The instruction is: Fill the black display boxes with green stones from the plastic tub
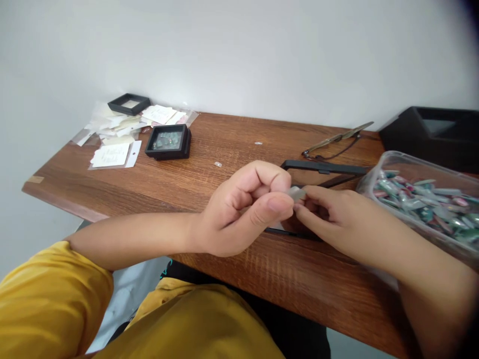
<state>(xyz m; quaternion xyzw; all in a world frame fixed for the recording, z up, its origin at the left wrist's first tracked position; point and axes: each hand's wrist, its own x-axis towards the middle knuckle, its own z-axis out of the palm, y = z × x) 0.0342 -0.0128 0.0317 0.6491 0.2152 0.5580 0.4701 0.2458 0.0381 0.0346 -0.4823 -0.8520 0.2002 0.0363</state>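
Observation:
Between my two hands is a small, pale, translucent press-on nail (297,193). My left hand (249,212) is closed, its thumb and bent forefinger pinching one end. At the other end, the thumb and fingertips of my right hand (329,212) close on the nail too, partly hidden. Below and behind the hands lies a black rectangular frame (318,167) on the table, much of it covered by them. Just right of my right hand stands a clear plastic tub (396,158) filled with shiny green, pink and clear press-on nails (426,199).
Eyeglasses (337,138) lie near the wall, beside a large black box (411,134). On the left of the wooden table (160,184) are a black display case (168,141), another black frame (129,103), paper cards (111,154) and clear sleeves. Two tiny clear pieces lie mid-table.

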